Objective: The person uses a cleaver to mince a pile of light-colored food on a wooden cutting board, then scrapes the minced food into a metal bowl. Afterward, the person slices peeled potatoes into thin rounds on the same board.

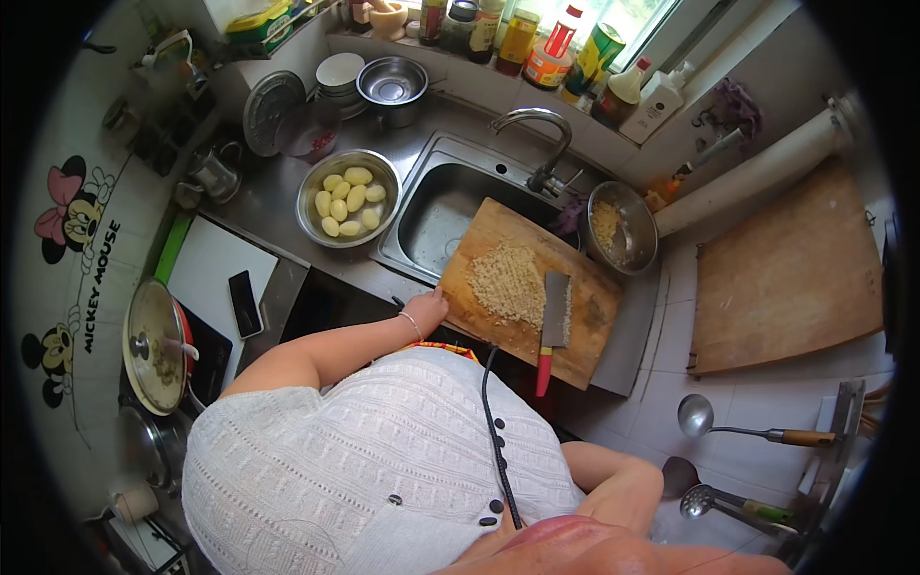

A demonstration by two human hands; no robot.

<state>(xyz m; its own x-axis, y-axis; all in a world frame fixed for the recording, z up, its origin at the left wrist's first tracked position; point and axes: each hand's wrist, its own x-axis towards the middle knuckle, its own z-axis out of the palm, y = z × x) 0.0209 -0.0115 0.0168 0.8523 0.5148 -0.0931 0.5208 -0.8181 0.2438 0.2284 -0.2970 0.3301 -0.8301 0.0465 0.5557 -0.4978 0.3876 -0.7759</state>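
Note:
At the left edge of a wooden cutting board [460, 277] is my left hand [428, 312], its fingers touching the near-left corner. Whether they grip the wood cannot be made out. The board lies partly across the sink [431, 215]. A spread heap of finely chopped pale food [509, 282] covers its middle. On the right part of the heap rests a cleaver [555, 309], its red handle pointing towards me over the near edge. My right arm is bent at the lower right, and the right hand is out of view.
Left of the sink stands a steel bowl of peeled potatoes [354, 200]. A steel bowl [636, 233] with yellowish bits sits right of the faucet [553, 136]. A glass-lidded pan [154, 345] and a phone [246, 303] are at left. Another board [787, 280] leans against the right wall.

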